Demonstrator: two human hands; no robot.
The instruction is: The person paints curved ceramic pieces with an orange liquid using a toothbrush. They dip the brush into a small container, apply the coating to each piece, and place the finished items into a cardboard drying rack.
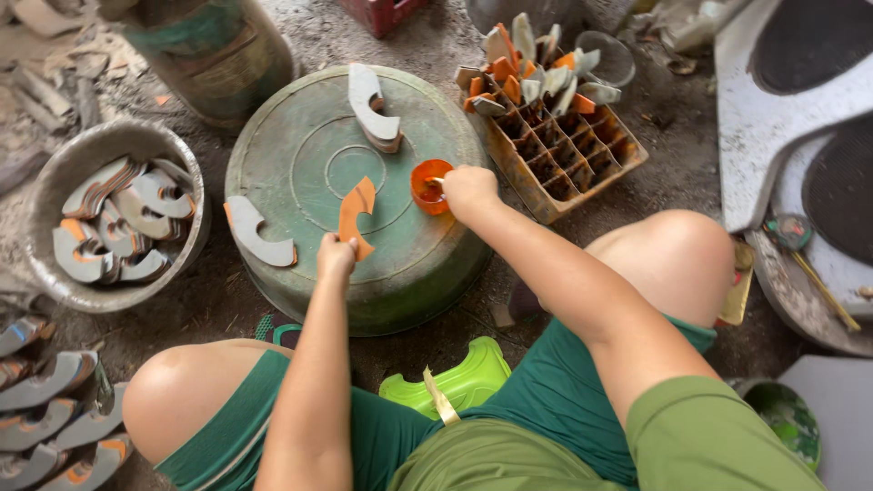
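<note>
Fingers of the left hand (336, 256) pinch the lower end of an orange curved sole piece (356, 216); right hand (468, 189) is closed on a small tool dipped in the orange glue cup (430, 186).

Judged step: loading adhesive before coating. Piece lies at centre frame on the upturned green basin (300, 150), between a grey piece (255, 235) at its left and a stack (375, 109) above. Next move calls for carrying the loaded tool across without drips while the pinch holds the piece flat.
</note>
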